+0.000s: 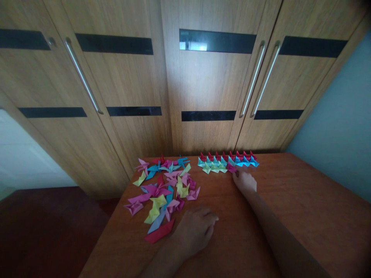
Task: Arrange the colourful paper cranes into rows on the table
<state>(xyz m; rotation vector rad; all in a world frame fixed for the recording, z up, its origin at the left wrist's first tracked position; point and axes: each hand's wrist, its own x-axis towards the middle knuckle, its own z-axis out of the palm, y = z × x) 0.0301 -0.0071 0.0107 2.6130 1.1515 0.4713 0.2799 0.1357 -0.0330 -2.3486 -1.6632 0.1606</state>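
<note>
Several closed doors [211, 83] front the wooden wardrobe, contents hidden, behind your brown table [301, 200]. Loose folded papers [156, 190] cover its left side; three paper rows [231, 161] line its back. Your left hand [195, 231] is loosely spread nearby; your right hand [245, 181] touches the front row's magenta end piece [231, 168], pinch unclear.

The left grip [196, 231] is a bare hand, its back broad and rounded, the knuckles softly marked and the fingers slim. The right grip [245, 182], bare as well, looks smaller from where I stand. Its forearm [278, 233] is uncovered, slender and smooth-edged, widening away from the wrist. The left forearm [165, 255] shows a shorter uncovered stretch.
</note>
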